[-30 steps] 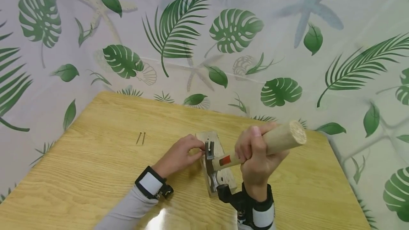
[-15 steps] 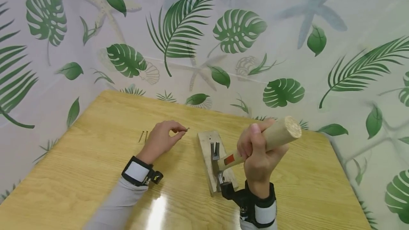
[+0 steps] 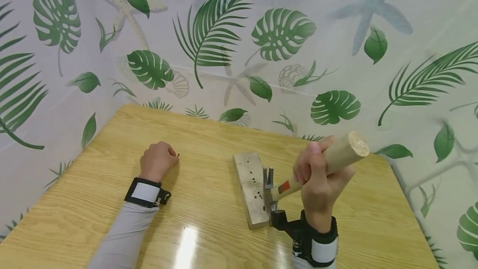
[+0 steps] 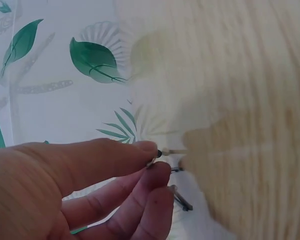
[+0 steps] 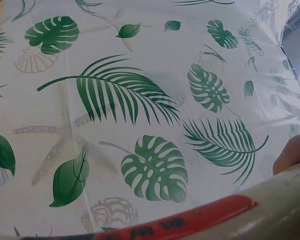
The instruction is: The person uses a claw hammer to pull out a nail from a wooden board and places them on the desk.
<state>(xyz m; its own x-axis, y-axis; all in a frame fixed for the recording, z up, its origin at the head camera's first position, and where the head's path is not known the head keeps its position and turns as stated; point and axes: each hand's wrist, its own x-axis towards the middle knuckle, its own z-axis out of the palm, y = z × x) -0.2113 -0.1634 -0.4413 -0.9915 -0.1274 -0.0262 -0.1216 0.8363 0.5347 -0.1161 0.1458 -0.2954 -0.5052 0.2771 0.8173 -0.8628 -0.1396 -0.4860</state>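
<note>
At the table's left my left hand pinches a small nail, only its end showing past the fingers. In the left wrist view the thumb and index finger hold it, and more nails lie just beyond the fingertips. My right hand grips the wooden handle of a claw hammer; the handle end points up and right. The hammer's head is low, at the right edge of a wooden block. Several dark spots mark the block's top; I cannot tell whether they are holes or nail heads.
The wood-grain table runs back to a leaf-patterned cloth hanging behind it. The block lies near the table's middle, between the two hands. Each wrist wears a strapped camera mount.
My left hand has moved left, away from the block to where the loose nails lie, still pinching a nail. The hammer has shifted right, off the block's top to its right edge.
</note>
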